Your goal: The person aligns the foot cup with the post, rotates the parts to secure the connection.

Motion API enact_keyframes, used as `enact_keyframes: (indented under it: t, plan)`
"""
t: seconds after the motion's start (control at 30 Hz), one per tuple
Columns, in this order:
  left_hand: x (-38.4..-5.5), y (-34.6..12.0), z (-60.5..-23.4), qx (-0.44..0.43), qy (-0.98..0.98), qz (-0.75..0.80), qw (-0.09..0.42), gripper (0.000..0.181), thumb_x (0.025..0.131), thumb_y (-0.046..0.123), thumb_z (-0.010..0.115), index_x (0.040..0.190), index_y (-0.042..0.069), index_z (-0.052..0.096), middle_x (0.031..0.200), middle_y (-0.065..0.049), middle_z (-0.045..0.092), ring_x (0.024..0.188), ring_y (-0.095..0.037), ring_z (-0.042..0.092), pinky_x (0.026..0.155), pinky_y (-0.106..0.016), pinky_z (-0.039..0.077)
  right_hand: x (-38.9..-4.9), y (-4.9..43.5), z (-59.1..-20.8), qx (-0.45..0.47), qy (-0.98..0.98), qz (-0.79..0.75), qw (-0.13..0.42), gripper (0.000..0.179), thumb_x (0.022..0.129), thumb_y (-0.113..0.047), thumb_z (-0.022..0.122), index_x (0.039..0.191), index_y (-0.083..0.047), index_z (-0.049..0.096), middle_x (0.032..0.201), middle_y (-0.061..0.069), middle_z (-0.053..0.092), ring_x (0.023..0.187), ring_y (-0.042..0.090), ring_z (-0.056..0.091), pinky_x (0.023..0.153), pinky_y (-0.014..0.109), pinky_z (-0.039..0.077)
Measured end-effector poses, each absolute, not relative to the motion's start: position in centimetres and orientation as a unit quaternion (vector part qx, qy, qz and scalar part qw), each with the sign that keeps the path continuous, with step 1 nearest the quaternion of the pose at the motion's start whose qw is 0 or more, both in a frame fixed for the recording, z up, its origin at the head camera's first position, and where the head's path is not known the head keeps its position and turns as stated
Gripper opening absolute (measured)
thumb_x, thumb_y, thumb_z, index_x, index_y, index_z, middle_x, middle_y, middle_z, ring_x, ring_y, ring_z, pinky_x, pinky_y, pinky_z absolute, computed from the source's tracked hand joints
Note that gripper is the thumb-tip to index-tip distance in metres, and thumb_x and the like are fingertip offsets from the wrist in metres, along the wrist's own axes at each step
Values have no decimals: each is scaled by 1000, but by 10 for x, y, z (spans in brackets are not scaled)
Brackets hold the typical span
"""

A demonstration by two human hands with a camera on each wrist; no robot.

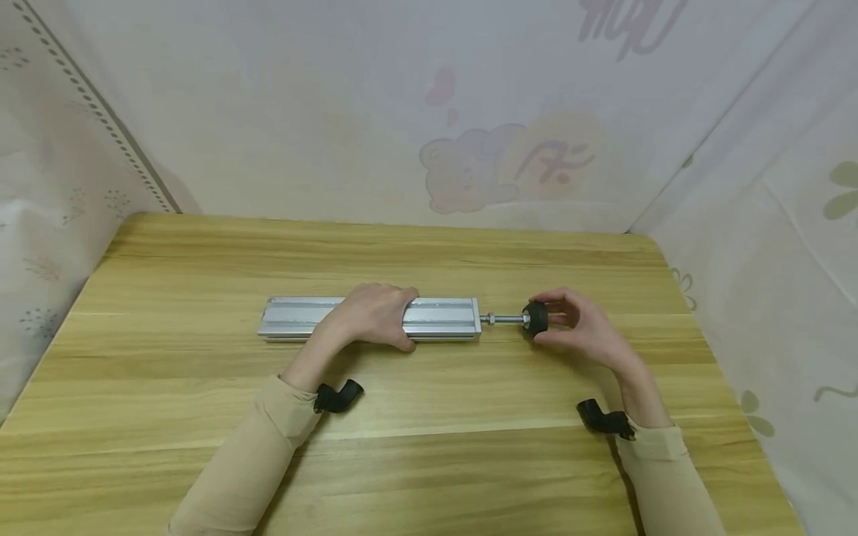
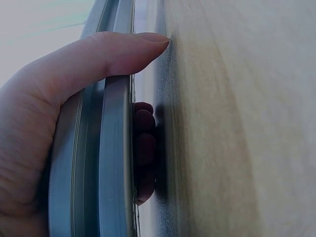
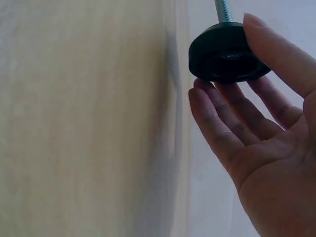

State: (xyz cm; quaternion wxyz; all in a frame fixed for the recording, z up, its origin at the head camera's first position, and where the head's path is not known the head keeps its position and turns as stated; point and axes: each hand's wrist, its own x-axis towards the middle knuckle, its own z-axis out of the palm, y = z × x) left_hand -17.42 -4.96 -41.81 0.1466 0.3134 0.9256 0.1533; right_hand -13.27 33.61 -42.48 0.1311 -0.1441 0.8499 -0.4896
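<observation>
A silver aluminium profile point(image 1: 442, 316) lies lengthwise across the table, with grooves along its faces. My left hand point(image 1: 375, 314) grips it near the middle, thumb over the near side and fingers round the far side. In the left wrist view, the fingertips point(image 2: 145, 148) show between the profile's underside and the table. From the profile's right end sticks a levelling foot: a threaded rod point(image 1: 509, 318) with nuts and a round black base point(image 1: 537, 318). My right hand point(image 1: 583, 327) holds this base by its rim between thumb and fingers; its hollow underside faces the palm.
The wood-grain table point(image 1: 429, 461) has rounded back corners. Pale printed cloth point(image 1: 302, 112) hangs behind it and at both sides. A black curved piece point(image 1: 338, 396) sits at the left wrist and a similar black piece point(image 1: 603, 419) at the right.
</observation>
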Motion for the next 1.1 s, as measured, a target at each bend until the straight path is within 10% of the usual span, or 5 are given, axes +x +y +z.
enact_keyframes:
  t: [0.53, 0.73, 1.1]
  plan:
    - [-174, -50, -417, 312, 927, 149, 143, 51, 67, 45, 82, 103, 17, 59, 85, 3, 67, 78, -18, 62, 75, -41, 53, -134, 337, -423, -152, 874, -434, 156, 50, 104, -21, 59, 150, -6, 49, 148, 19, 56, 120, -4, 55, 95, 11, 45]
    - [-173, -50, -416, 313, 927, 151, 143, 49, 67, 44, 82, 102, 17, 60, 83, 4, 66, 77, -17, 61, 75, -41, 52, -133, 336, -422, -146, 879, -424, 163, 51, 106, -26, 56, 152, -8, 47, 154, 18, 51, 132, 15, 52, 97, 10, 43]
    - [-173, -49, -416, 314, 926, 149, 147, 49, 67, 44, 82, 101, 18, 58, 81, 4, 65, 74, -16, 58, 70, -38, 49, -132, 337, -424, -145, 861, -464, 153, 78, 80, -10, 87, 145, -9, 44, 145, 18, 52, 124, 38, 61, 99, 29, 54]
